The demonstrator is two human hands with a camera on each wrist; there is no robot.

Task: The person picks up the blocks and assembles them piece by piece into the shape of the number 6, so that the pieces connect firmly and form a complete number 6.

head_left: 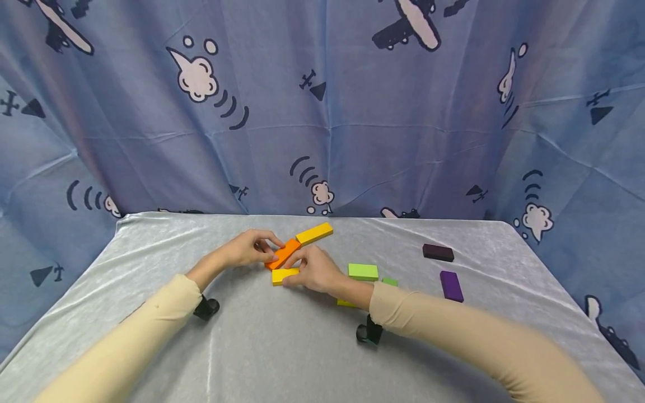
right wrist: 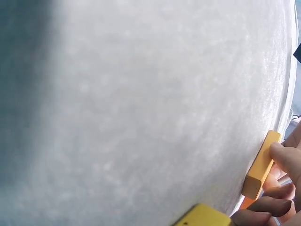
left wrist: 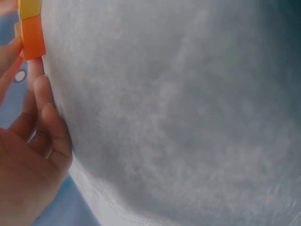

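Observation:
My left hand [head_left: 248, 248] holds the left end of an orange block [head_left: 288, 252] lying aslant on the cloth, its thumb and finger at the block's sides. In front of it, my right hand [head_left: 317, 270] pinches a yellow block [head_left: 284, 276]; in the right wrist view the thumb lies along this yellow block [right wrist: 261, 165] with fingers behind it. A longer yellow block [head_left: 314, 233] touches the orange one's far end. The left wrist view shows the orange block [left wrist: 33, 37] beside a yellow block [left wrist: 29, 8]. The right hand hides part of the front yellow block.
Right of the hands lie a lime block [head_left: 363, 272], a green block [head_left: 389, 281] and a yellow block [head_left: 346, 303], the last two partly covered by my right arm. Farther right are a dark block [head_left: 438, 252] and a purple block [head_left: 451, 286]. A patterned curtain [head_left: 282, 112] hangs behind.

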